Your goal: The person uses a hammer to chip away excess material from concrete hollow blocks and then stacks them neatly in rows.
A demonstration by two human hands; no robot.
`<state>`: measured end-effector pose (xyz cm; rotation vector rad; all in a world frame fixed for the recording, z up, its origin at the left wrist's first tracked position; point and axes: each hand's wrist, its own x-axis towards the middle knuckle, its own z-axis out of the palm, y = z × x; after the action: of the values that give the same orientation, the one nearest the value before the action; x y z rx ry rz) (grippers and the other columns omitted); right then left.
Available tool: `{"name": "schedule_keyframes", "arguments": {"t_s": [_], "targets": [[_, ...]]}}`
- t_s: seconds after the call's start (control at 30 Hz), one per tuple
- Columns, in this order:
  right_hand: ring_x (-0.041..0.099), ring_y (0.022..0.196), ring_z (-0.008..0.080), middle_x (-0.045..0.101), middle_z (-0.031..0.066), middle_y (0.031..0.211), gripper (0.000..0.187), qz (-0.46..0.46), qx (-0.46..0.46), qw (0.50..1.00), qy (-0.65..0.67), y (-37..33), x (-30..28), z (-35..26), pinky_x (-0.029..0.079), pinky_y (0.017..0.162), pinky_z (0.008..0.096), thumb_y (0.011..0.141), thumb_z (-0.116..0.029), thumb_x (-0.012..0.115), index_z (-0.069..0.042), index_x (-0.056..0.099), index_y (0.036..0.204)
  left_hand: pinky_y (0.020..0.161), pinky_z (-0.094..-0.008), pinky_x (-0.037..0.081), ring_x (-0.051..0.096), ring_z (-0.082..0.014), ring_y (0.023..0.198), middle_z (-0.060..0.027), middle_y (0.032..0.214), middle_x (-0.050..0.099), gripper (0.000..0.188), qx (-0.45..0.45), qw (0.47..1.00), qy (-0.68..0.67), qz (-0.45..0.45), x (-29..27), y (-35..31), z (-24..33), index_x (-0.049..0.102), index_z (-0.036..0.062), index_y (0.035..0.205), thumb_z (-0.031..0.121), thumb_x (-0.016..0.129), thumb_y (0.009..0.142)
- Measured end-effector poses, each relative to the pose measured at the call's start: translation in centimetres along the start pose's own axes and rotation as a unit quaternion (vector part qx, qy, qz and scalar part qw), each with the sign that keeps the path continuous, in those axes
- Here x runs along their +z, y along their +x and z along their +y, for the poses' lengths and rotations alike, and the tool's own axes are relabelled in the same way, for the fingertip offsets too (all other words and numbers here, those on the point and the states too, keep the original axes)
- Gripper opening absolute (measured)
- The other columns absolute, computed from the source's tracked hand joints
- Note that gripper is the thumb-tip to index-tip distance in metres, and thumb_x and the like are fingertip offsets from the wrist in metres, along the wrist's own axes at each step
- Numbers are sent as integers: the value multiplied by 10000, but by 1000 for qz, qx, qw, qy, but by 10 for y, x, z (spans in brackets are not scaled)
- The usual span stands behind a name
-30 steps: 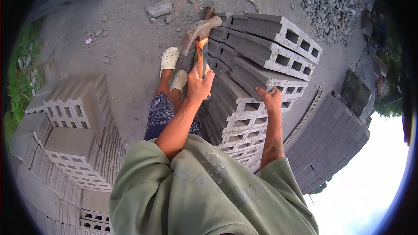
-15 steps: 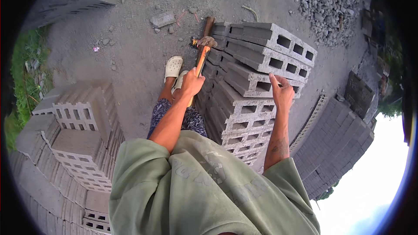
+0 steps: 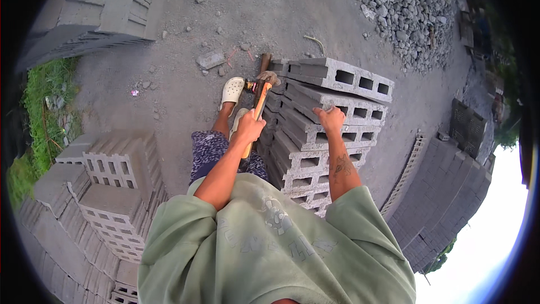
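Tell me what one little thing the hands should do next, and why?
Maybe the right hand should steady the stacked concrete blocks before any tapping. The left hand grips the hammer, whose head is close to the blocks' left side. The right hand's fingers are at a block's edge, but I can't tell how firmly they press.

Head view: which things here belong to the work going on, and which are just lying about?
In use, it seems:
orange-handled hammer, gripped in the left hand
stack of hollow blocks, with the right hand at its upper part

Apparently just lying about:
stone pile
loose grey chunk
small pink scrap
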<state>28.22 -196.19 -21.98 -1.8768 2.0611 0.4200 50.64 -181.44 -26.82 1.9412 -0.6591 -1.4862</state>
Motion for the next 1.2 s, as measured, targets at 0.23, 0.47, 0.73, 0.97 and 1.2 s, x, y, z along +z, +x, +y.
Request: {"name": "schedule_keyframes", "arguments": {"t_s": [0.23,0.47,0.73,0.97,1.2], "targets": [[467,500,210,503,132,494,536,-19,58,990,126,-13,-39,3,418,544,373,603,-358,781,53,451,504,610,-375,487,631,-293,661,-155,741,619,183,-25,998,-52,39,-22,34,23,551,13,892,137,608,770],[453,511,205,483,133,505,557,-60,72,988,122,-4,-58,-14,398,521,381,611,-374,776,70,452,521,690,-409,502,620,-373,795,-237,807,611,271,-40,998,-44,-26,48,50,6,529,-30,972,104,612,751],[605,831,373,642,222,776,547,-159,-1,987,-4,-7,-66,-7,408,899,397,726,-453,710,87,626,753,755,-452,487,605,-412,896,-255,878,627,307,-141,988,-2,-61,31,60,17,536,-34,992,156,615,764],[626,844,352,666,199,827,548,141,-163,976,29,44,-84,-40,431,852,433,734,-446,713,60,657,937,736,-421,485,623,-380,848,-215,854,638,243,-109,993,5,-45,10,88,42,542,-17,919,153,635,773],[597,624,361,589,196,568,516,16,12,1000,23,87,-43,-67,450,751,404,585,-422,758,47,543,570,681,-405,491,628,-366,765,-190,791,635,231,52,996,-60,31,-27,136,110,562,1,922,150,626,758]]}}
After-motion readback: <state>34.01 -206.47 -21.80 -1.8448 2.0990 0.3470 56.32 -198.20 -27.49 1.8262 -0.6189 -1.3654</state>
